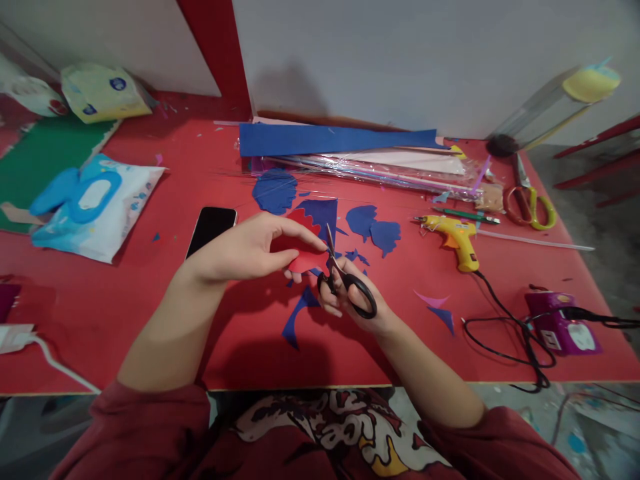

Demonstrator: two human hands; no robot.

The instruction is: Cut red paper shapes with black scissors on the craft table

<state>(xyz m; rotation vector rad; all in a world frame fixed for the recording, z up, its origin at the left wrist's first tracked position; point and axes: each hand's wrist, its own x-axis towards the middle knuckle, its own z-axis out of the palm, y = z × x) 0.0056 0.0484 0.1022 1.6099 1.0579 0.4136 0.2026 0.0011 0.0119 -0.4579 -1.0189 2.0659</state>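
Note:
My left hand (255, 248) pinches a red scalloped cut-out (303, 261) between thumb and fingers, above the table. Small black-handled scissors (361, 297) are in my right hand (367, 307), fingers through the loops. Their blades point up and away, close to my left fingertips; I cannot tell whether they touch the cut-out. Beneath and behind my hands lie a blue sheet piece (325, 210) and small blue scraps. A rounded blue cut-out (274, 191) lies farther back, and two blue scalloped shapes (384, 235) rest to the right. A curved blue offcut (299, 319) lies nearer me.
A black phone (210, 227) lies left, partly behind my forearm, with a wipes pack (97, 207) beyond. Blue strips (335, 140) and plastic-wrapped sticks span the back. At right are a yellow glue gun (457, 241), larger scissors (530, 203), and a purple box (563, 323) with black cable.

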